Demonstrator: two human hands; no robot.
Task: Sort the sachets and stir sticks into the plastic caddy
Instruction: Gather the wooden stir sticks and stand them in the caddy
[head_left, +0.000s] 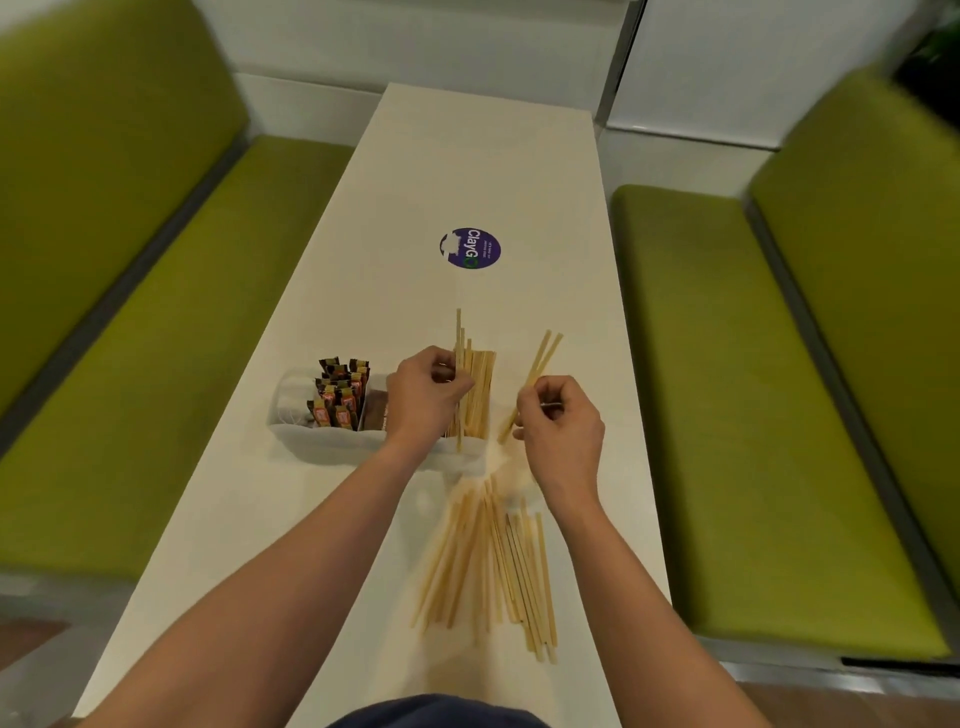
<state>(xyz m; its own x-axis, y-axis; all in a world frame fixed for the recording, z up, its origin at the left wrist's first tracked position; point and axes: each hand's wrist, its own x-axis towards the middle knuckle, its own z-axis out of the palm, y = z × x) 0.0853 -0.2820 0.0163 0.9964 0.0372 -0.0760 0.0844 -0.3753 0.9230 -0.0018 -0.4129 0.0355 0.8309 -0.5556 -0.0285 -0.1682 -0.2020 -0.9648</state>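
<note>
Pinched in the left hand (428, 395): a few thin stir sticks (458, 332), upright, lower ends down at the right-hand compartment of the plastic caddy (311, 439). Pinched in the right hand (558, 426), just beside that end of the caddy: two more sticks (543, 358), tilted, tips pointing up and away. Both hands closed on sticks, fingers curled.

Probably very light and fairly stiff: flat, pale wooden slats, narrow, straight, square-ended. Likely to snap if bent hard, and to splay or slide against each other. Best taken near the middle in a small bunch, squared up between fingertips, then lowered in end first.

Already standing in that compartment: a pale bundle (480, 387), leaning slightly. In the left part of the caddy: dark brown and orange sachets (340, 395), upright in rows, film-wrapped by the look, presumably light and limp, best taken by a top edge. Middle compartment mostly hidden behind the left hand. Caddy translucent, milky, thin-walled, rounded at the corners; likely to skid if nudged.

Nearer the body, on the surface (467, 156): a loose fan (493, 566) of many sticks, overlapping, blurred at its far end. Surface white, smooth, long and narrow, with a round purple sticker (470, 248) further off. On either side, green upholstered benches (130, 338).
</note>
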